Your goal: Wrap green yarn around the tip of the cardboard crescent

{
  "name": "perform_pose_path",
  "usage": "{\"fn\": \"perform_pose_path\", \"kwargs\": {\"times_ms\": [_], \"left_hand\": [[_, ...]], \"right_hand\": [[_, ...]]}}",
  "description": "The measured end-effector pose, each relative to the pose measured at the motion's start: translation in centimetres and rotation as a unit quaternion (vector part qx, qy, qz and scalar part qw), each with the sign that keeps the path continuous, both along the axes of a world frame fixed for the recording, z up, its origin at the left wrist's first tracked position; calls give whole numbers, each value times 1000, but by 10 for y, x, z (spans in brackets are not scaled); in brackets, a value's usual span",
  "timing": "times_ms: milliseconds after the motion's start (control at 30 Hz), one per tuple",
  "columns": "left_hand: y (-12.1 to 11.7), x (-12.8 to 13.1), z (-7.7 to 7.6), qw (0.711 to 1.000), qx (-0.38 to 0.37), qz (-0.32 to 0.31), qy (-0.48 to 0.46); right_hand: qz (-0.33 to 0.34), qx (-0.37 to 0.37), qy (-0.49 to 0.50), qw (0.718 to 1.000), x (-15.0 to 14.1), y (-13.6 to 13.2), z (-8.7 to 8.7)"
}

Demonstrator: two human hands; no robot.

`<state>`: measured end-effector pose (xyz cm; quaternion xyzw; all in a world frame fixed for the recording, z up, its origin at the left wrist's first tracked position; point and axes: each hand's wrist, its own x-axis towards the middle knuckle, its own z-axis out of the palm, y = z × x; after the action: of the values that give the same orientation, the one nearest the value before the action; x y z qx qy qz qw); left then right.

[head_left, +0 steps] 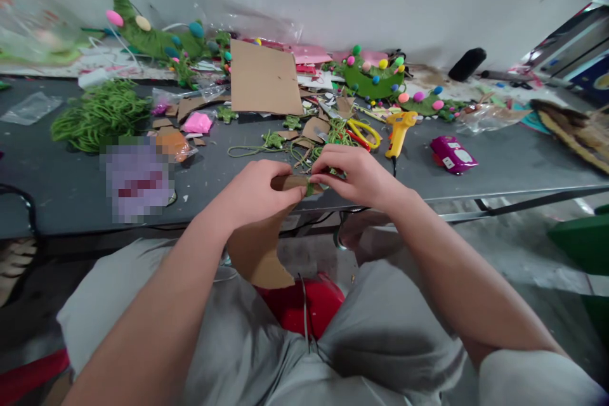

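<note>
My left hand (266,190) is closed around a curved piece of brown cardboard (261,250), whose wide end hangs over my lap at the table's front edge. At its narrow tip there is a small wrap of green yarn (310,188). My right hand (356,176) pinches at that tip, thumb and fingers together on the yarn. Its fingers partly hide the wrapped end. Just beyond my hands lies a tangle of green yarn with cardboard scraps (314,130) around it.
A yellow glue gun (398,132) and yellow-handled scissors (365,133) lie right of centre. A purple packet (453,155) is farther right. At left sit a green yarn heap (102,113) and a pink packet (198,122). A cardboard sheet (264,79) and green crescents with coloured balls (373,81) stand behind.
</note>
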<state>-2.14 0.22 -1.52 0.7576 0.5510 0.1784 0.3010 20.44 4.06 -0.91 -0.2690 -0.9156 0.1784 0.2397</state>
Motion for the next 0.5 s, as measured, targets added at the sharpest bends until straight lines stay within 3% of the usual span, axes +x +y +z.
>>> {"fn": "perform_pose_path", "kwargs": {"times_ms": [233, 500], "left_hand": [[0, 3, 5, 994, -8, -22, -104], [-1, 4, 7, 989, 26, -5, -143]], "right_hand": [[-31, -95, 81, 992, 3, 3, 3], [-58, -124, 118, 984, 6, 6, 5]]}}
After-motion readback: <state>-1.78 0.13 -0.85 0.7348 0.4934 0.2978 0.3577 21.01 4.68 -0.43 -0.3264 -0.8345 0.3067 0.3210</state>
